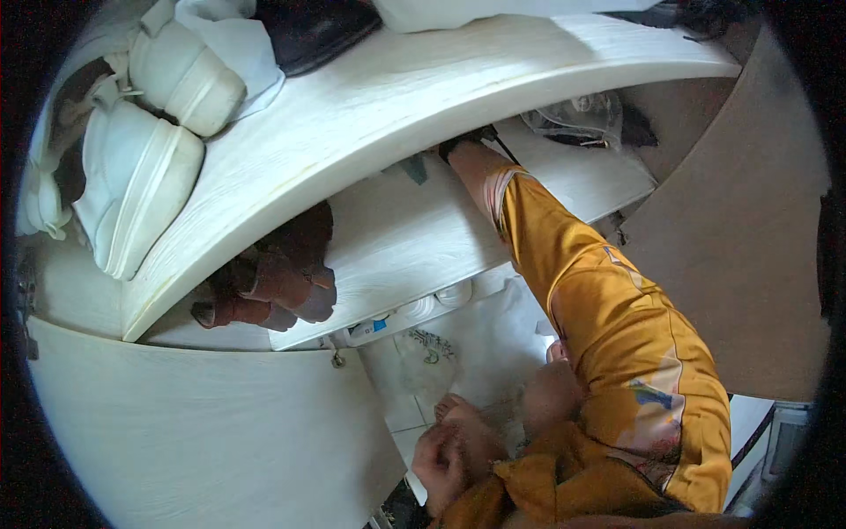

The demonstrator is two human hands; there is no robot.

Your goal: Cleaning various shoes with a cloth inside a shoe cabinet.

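My right arm, in a mustard-yellow patterned sleeve, reaches into the shelf compartment. Its hand is hidden beneath the front edge of the upper white shelf [370, 139], with a dark item and a thin black strap [507, 149] beside the wrist. What that hand touches cannot be seen. Low in the view, my left hand [439, 463] hangs in front of my body with its fingers curled and nothing visible in them. A pair of brown shoes [284, 284] rests at the left of the middle shelf [396, 244]. A clear plastic bag [581, 119] with something dark lies farther right.
White shoes [142, 178] stand at the upper left, near a black item [317, 33]. A white cabinet door [211, 430] fills the lower left; a brownish panel [733, 251] bounds the right. My bare feet and a whitish bag [429, 357] are below the middle shelf.
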